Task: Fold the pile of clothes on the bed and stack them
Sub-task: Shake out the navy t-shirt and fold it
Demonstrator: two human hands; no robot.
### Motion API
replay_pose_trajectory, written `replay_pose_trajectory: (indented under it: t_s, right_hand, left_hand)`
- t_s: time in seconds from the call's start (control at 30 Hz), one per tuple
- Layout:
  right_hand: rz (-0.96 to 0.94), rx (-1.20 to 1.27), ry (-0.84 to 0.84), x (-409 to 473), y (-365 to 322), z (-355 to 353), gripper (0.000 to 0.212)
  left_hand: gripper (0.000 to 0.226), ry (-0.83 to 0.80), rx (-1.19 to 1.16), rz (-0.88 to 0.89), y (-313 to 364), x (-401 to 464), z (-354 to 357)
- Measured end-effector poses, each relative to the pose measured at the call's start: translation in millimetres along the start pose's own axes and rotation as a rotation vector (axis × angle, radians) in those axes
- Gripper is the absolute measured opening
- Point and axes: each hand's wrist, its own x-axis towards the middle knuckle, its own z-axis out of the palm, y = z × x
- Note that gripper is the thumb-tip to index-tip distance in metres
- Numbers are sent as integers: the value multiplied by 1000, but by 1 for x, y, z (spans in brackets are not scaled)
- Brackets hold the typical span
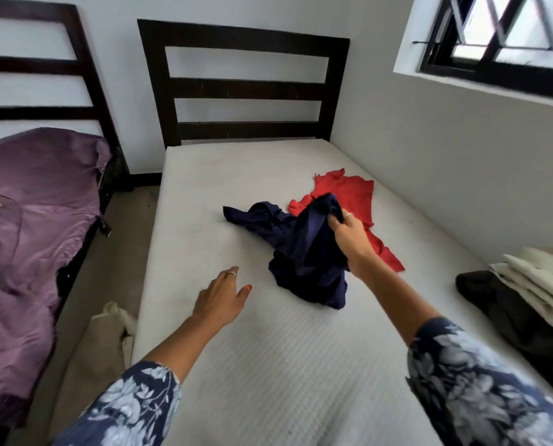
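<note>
Floral-print sleeves fill the bottom corners, both forearms stretched out over the white bed. On the right, the right hand is raised above the mattress with its fingers curled round a bunched fold of a navy garment; most of that cloth hangs down from the grip, its lower end and one far end trailing on the mattress. Just behind it, partly covered by the navy cloth, a red garment lies spread flat on the bed toward the wall side. The left hand hovers low over bare mattress, well apart from both garments, fingers straight and loosely spread, holding nothing (a ring shows on one finger). At the right edge of the bed sits a stack of folded clothes, cream pieces on top of a dark one. A dark wooden headboard stands at the far end, and a second bed with a purple sheet lies to the left.
</note>
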Motion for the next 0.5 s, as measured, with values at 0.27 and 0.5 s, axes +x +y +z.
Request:
replay_pose_trajectory:
  t_s: [0.27,0.5]
  right_hand:
    - [-11,89,-144,-48,-112,-65,18]
    - [-94,120,-79,-96,-180,-109,14]
  left_hand:
    - [70,-7,-623,191,110,-43,-41]
    - [72,157,-891,390,226,-97,-114]
